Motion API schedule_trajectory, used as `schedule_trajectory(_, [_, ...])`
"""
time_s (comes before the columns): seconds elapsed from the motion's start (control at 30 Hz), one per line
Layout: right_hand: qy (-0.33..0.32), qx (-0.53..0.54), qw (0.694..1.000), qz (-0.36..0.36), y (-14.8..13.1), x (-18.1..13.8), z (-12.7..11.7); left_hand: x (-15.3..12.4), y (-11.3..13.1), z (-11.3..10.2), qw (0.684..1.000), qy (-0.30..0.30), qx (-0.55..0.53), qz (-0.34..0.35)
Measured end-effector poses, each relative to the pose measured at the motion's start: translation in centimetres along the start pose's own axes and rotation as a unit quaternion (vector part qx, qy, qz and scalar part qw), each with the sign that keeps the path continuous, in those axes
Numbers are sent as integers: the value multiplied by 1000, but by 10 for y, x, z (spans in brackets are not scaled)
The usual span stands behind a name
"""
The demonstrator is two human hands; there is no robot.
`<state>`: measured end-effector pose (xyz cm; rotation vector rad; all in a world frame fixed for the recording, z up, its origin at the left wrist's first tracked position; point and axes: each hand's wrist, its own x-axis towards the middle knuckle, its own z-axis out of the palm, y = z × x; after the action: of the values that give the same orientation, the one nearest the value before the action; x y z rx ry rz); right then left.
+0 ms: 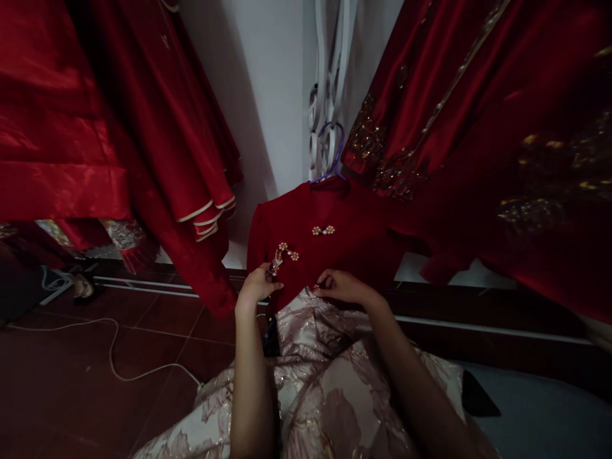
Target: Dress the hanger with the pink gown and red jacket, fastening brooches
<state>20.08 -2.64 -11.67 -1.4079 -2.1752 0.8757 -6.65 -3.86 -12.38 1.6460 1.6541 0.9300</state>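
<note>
On the red top, left hand touches jeweled trim; right hand narrowed near patterned fabric; holds unclear.

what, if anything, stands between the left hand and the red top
Nothing visible: the left hand is at the jeweled trim on the front of the red top. The patterned fabric hides part of its lower front, near the right hand, but does not cover that trim.
</note>
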Motion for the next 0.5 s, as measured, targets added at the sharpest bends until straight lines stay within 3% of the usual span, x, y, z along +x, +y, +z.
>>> schedule_trajectory(0.2, [-13, 6, 1000, -27, -6, 3, -1, -1, 5, -3, 998, 3, 8, -57])
schedule_trajectory(0.33, [14, 3, 999, -31, -12, -1, -12, -6, 19, -4, 998, -35, -28, -50])
schedule_trajectory(0.5, [26, 48, 998, 0, -10, -4, -22, -6, 27, 2, 999, -32, -24, -29])
